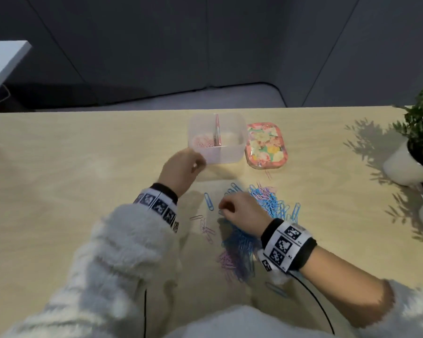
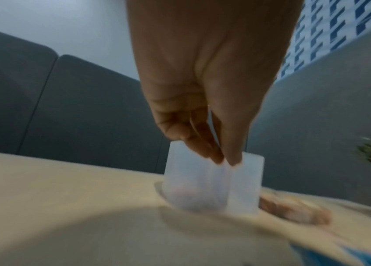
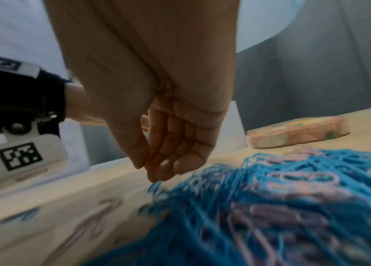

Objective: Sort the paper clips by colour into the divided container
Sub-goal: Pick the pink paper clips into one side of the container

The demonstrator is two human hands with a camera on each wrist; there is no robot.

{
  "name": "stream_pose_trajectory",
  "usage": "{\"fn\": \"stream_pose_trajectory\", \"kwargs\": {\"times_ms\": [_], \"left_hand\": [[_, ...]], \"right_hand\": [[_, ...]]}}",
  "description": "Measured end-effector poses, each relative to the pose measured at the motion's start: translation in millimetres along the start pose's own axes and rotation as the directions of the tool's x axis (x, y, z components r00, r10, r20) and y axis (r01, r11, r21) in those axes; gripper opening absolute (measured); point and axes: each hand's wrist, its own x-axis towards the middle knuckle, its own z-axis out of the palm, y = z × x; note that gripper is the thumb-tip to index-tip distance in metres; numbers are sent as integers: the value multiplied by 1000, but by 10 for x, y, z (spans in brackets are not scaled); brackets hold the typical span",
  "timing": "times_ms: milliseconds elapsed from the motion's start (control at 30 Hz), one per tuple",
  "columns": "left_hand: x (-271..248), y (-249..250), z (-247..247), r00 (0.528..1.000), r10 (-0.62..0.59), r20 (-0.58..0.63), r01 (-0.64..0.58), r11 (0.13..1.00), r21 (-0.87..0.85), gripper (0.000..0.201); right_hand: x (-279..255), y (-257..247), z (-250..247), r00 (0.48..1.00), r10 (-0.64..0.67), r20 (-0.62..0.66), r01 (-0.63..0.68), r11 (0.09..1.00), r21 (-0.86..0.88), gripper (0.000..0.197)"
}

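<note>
A translucent divided container [image 1: 226, 156] [image 2: 243, 181] stands at the table's middle back, with pink paper clips [image 1: 202, 142] in its left compartment. My left hand [image 1: 198, 164] [image 2: 225, 161] hovers at its near left corner, thumb and fingertips pressed together; blur hides whether a clip is between them. A heap of blue paper clips [image 1: 271, 202] [image 3: 282, 194] mixed with pink ones lies in front. My right hand [image 1: 224, 208] [image 3: 152, 177] reaches down at the heap's left edge, fingertips pinching a blue clip [image 3: 155, 186]. Loose pink clips [image 1: 205, 229] lie to the left.
A floral lid [image 1: 266, 145] [image 3: 293, 133] lies right of the container. A potted plant [image 1: 415, 147] in a white pot stands at the table's right edge. A single blue clip [image 1: 276, 289] and black cables [image 1: 315, 301] lie near my body.
</note>
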Motion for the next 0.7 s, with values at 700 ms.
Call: {"fn": "stream_pose_trajectory", "kwargs": {"times_ms": [700], "left_hand": [[-896,-79,380,933,-243,264,251,968,4,10]], "right_hand": [[-296,-132,598,997,-69,16,67,837,-543,18]]}}
